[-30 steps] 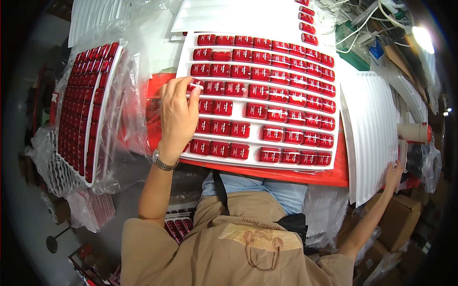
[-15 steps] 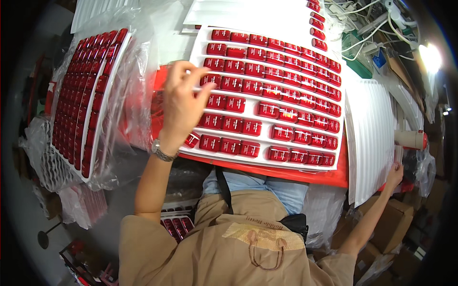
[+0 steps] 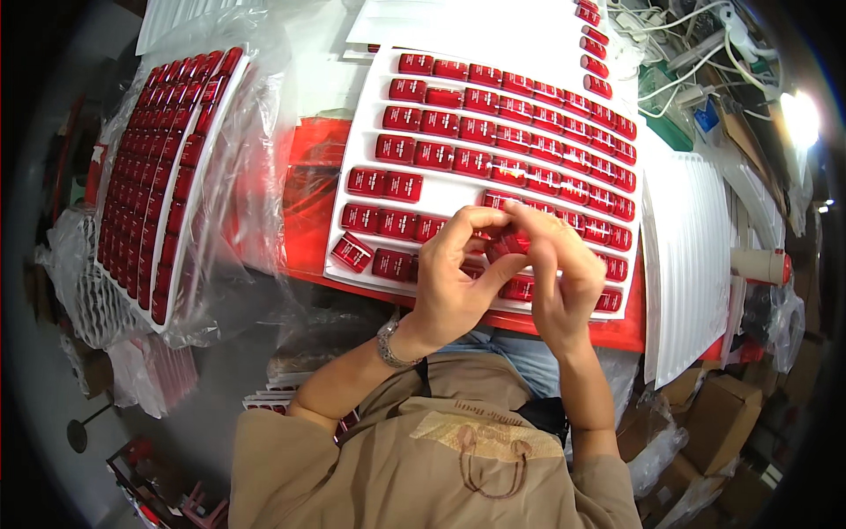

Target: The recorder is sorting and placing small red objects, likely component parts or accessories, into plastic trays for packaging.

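A white ridged tray (image 3: pixel 449 189) lies in front of me, with rows of small glossy red bottles (image 3: pixel 472 162) lying on their sides. My left hand (image 3: pixel 454 286) and my right hand (image 3: pixel 568 278) meet over its near half. Between their fingertips is one red bottle (image 3: pixel 508 244), partly covered by both hands, each closed on it. Just beyond my hands, one row has a gap, with two bottles to the left of it. At the near left corner a single bottle (image 3: pixel 352 252) lies tilted. The hands hide parts of the nearest rows.
On the left, a filled tray (image 3: pixel 167 176) of red bottles leans in clear plastic. White ridged sheets (image 3: pixel 687 264) stand at the right, near a cream cylinder (image 3: pixel 760 264) with a red end. Loose bottles (image 3: pixel 596 66) line the far side. Cables (image 3: pixel 679 53) tangle at the far right.
My left hand has moved right from the tray's left edge. My right hand has come in from the far right, and both now hold a bottle. One row's gap looks wider.
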{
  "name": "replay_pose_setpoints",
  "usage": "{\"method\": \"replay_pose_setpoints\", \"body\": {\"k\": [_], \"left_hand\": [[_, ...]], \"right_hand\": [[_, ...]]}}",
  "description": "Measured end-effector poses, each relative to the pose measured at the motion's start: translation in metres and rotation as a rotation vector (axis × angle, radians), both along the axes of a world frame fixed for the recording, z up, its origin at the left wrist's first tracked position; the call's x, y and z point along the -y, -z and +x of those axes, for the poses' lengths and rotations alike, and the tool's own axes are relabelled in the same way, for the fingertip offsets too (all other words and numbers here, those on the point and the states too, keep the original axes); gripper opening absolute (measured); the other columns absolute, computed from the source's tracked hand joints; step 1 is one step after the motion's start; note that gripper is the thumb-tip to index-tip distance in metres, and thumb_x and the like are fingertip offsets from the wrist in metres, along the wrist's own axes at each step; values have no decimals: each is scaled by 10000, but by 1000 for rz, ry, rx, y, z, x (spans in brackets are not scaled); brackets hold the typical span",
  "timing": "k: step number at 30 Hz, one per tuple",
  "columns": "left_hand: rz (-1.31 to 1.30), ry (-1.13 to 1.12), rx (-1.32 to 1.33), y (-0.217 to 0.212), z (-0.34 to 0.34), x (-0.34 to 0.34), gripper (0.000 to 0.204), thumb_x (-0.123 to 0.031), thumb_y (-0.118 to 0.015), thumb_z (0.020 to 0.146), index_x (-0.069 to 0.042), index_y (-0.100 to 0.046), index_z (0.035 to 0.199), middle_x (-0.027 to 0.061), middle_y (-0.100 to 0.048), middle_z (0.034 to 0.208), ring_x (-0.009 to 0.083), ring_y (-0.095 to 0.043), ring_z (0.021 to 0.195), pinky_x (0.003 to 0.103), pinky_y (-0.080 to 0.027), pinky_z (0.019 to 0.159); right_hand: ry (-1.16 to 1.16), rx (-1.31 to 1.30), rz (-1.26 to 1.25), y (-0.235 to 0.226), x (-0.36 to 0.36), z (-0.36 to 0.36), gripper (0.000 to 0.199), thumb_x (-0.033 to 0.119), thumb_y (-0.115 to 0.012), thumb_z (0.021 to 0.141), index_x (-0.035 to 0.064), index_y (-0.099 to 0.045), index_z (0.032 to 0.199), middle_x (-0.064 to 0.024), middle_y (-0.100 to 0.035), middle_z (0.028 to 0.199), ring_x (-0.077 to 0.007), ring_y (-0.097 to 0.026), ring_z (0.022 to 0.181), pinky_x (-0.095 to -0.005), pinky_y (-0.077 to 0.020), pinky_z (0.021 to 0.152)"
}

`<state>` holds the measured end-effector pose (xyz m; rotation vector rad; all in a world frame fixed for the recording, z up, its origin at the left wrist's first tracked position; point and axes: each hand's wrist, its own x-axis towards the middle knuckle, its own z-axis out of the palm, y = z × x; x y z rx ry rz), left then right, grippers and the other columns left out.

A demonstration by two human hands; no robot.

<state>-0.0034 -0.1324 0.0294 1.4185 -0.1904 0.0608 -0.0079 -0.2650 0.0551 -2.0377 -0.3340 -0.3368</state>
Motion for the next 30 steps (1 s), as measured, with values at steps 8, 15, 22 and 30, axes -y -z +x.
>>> {"method": "replay_pose_setpoints", "body": {"k": [8,15,22,30], "left_hand": [[894,100,455,4,57,-47,280,-34,-733,684,0,-637,945,93,-546,907,250,-544,874,338,-474,764],[953,111,551,11,61,-46,295,-127,-757,696,-32,-667,959,56,-582,900,221,-546,869,348,-461,753],[1099,113,385,2,67,-108,288,-91,-737,709,-3,-665,974,77,-579,923,252,-542,886,351,-457,796],[794,14,427,2,66,-101,318,-45,-745,705,-12,-625,997,100,-612,962,240,-583,904,345,-469,770]], "right_hand": [[1012,-12,-475,-8,329,-56,425,281,-562,925,-35,-558,1209,-191,-580,1216,-281,-570,1090,-355,-443,914],[1086,-375,-866,109,529,-127,528,385,-465,946,-47,-501,1249,-250,-581,1169,-405,-542,1085,-428,-420,932],[994,-102,-1088,81,461,-107,299,166,-595,838,1,-582,1087,-194,-609,937,-356,-568,909,-429,-426,859],[971,-143,148,28,369,-42,293,183,-629,860,59,-591,1122,10,-590,978,-52,-479,790,-180,-378,642]]}}
